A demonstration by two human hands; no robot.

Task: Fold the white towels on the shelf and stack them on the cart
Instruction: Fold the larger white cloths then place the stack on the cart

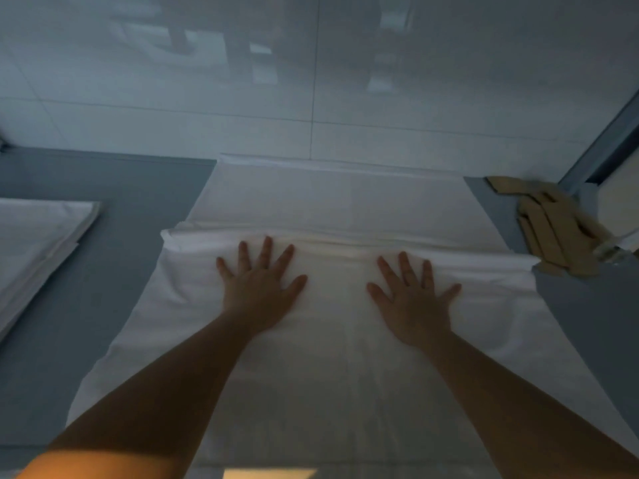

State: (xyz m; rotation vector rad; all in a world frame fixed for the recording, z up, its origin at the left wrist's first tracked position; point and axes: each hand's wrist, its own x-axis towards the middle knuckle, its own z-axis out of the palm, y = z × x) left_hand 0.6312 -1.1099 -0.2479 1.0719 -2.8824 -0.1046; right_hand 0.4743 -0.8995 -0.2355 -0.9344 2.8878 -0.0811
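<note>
White cloth, a large flat towel (332, 209), lies spread on the grey shelf surface (114, 271), its near layer folded to a soft ridge across the middle. The left hand (259, 292) and right hand (415, 302) press flat on it, fingers straight and splayed. 1 folded white towel stack (38, 243) lies left, cut off. Tan cardboard pieces (556, 229) lie right, blurred.

- Left hand (257, 295): showing bare, with no glove, ring or watch appearing on it.
- Right hand (416, 305): likewise showing bare, carrying no jewellery.
- Both forearms: running uncovered to the frame's lower edge, no sleeve or cuff entering view.
</note>
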